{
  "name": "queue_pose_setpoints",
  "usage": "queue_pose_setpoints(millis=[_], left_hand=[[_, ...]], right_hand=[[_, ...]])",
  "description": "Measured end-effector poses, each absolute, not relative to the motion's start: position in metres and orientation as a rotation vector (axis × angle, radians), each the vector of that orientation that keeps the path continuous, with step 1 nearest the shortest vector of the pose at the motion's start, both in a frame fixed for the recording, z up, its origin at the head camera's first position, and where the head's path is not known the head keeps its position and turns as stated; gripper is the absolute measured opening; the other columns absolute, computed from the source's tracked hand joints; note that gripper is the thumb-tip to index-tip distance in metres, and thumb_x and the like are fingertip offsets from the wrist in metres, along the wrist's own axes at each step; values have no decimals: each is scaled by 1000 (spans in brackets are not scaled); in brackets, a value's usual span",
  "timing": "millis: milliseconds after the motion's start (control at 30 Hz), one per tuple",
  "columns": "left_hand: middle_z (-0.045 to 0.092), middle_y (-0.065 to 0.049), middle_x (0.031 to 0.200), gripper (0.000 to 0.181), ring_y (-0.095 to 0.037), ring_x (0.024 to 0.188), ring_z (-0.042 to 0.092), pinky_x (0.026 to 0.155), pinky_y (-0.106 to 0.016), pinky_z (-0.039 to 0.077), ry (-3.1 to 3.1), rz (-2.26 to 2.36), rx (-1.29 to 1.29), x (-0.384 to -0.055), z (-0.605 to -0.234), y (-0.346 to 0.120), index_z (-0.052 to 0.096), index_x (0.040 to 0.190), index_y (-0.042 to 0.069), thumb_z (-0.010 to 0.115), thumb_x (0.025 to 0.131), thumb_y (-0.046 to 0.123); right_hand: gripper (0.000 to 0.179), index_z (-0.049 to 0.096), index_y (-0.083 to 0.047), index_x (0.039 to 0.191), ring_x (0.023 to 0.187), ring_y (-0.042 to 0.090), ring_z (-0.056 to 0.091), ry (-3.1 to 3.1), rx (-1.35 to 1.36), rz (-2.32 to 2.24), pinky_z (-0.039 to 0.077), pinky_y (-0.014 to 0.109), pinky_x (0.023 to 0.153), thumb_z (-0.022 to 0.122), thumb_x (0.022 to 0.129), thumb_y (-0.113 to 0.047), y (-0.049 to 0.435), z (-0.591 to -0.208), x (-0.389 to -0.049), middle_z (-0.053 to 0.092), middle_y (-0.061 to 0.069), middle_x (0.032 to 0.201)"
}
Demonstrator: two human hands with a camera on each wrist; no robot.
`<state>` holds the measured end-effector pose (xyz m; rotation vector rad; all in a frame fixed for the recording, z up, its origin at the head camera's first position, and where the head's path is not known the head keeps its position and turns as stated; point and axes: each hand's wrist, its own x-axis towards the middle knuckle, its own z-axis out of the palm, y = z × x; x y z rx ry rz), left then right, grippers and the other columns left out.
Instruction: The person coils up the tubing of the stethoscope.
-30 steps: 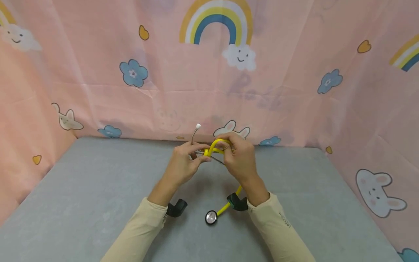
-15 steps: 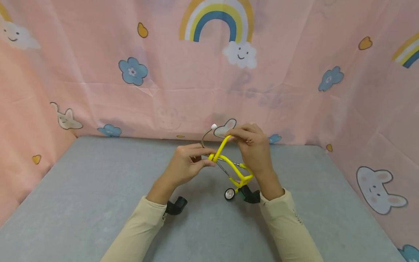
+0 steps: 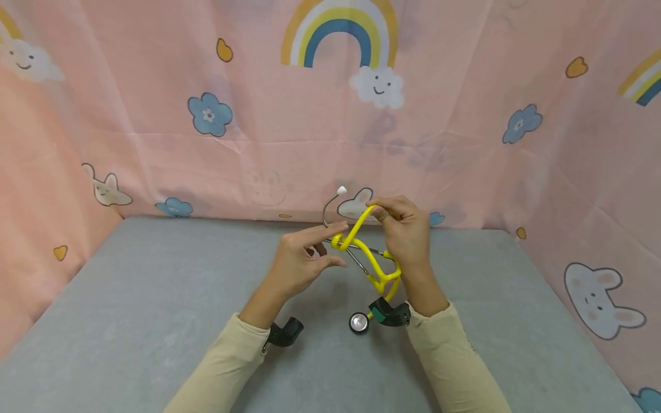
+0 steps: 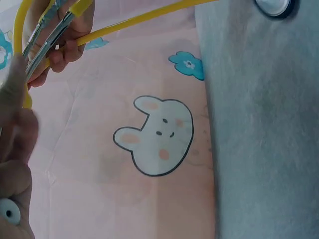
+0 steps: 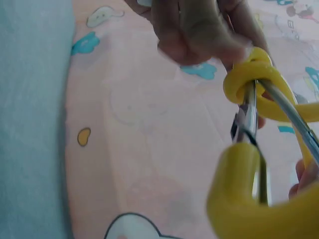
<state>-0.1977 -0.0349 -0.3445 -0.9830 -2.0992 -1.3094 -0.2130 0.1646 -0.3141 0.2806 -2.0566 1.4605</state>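
Observation:
A stethoscope with yellow tubing (image 3: 383,277) hangs between the two hands over the table. Its tubing makes a loop (image 5: 253,82) around the metal ear tubes. At that loop, the left hand (image 3: 299,258) has its index finger extended and its thumb apart below; its other fingers curl at an ear tube. One white ear tip (image 4: 9,211) shows against the left palm, and the other ear tip (image 3: 341,190) sticks up behind. With thumb and fingers, the right hand (image 3: 408,232) pinches the tubing's upper bend. Below it, the round chest piece (image 3: 358,323) dangles near the right wrist.
Grey cloth covers the table (image 3: 170,310). A pink printed curtain (image 3: 248,155) encloses its back and sides. Black camera mounts (image 3: 286,332) sit on both wrists, the right one close beside the hanging tubing.
The right hand has moved right and drawn the tubing out from the loop. The stethoscope has shifted right with it. The left thumb has come away from the loop.

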Motion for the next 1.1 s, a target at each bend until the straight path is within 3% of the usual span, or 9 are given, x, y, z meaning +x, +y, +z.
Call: queue_pose_setpoints(millis=[100, 233, 400, 500, 533, 700, 800, 867, 1100], left_hand=[[74, -8, 116, 57, -11, 60, 64, 54, -20, 51, -2083, -1305, -959, -197, -345, -34, 72, 122, 8, 90, 67, 8], [78, -9, 101, 48, -8, 53, 55, 49, -17, 46, -2026, -1287, -967, -198, -346, -33, 76, 114, 7, 89, 68, 8], [78, -9, 90, 36, -5, 51, 47, 46, -14, 40, -1923, -1329, -1051, -199, -348, -31, 78, 104, 4, 88, 69, 5], [78, -10, 90, 34, -6, 54, 50, 47, -14, 40, -1885, -1356, -1090, -200, -348, -32, 79, 102, 3, 87, 69, 2], [77, -10, 88, 33, -7, 55, 51, 47, -15, 40, -1873, -1363, -1097, -200, -348, -32, 79, 101, 2, 87, 69, 1], [76, -13, 88, 31, -8, 54, 48, 46, -17, 38, -1826, -1446, -1080, -201, -346, -37, 78, 98, 0, 86, 69, -3], [77, -16, 95, 30, -6, 47, 40, 44, -18, 34, -1802, -1523, -1014, -201, -345, -42, 78, 99, -1, 85, 70, -5], [76, -18, 102, 30, -6, 43, 39, 42, -18, 35, -1783, -1602, -959, -200, -343, -44, 77, 101, -2, 83, 72, -5], [70, -23, 119, 30, -17, 41, 56, 42, -23, 44, -1710, -1860, -838, -198, -341, -44, 72, 105, -8, 79, 76, -10]], right_hand=[[22, 78, 0, 100, 88, -1, 60, -2077, 225, 1463, 52, 12, 77, 68, 88, -16, 163, -313, -212, 71, 14, 100], [26, 78, -3, 104, 87, 10, 59, -2182, 169, 1482, 51, 18, 75, 68, 90, -22, 162, -313, -211, 73, 16, 106], [34, 75, -4, 113, 110, 28, 66, -2407, 164, 1568, 53, 42, 98, 67, 94, -30, 167, -314, -214, 73, 19, 114], [39, 73, -3, 117, 122, 30, 62, -2499, 199, 1609, 49, 47, 105, 66, 95, -34, 170, -316, -216, 72, 16, 119], [40, 73, -3, 118, 114, 32, 64, -2520, 214, 1616, 52, 44, 98, 66, 95, -35, 171, -317, -217, 74, 16, 113], [39, 73, -6, 119, 106, 25, 62, -2545, 208, 1755, 51, 29, 85, 66, 94, -36, 168, -319, -220, 74, 8, 111], [36, 75, -9, 115, 109, 20, 61, -2485, 152, 1939, 51, 28, 88, 71, 92, -37, 163, -323, -220, 74, 0, 110], [31, 75, -9, 112, 97, 19, 60, -2433, 144, 2024, 50, 29, 82, 71, 93, -33, 158, -326, -219, 73, -2, 101], [31, 72, 4, 109, 81, 19, 56, -2509, 293, 1786, 45, 29, 78, 66, 97, -24, 137, -334, -213, 68, 3, 89]])
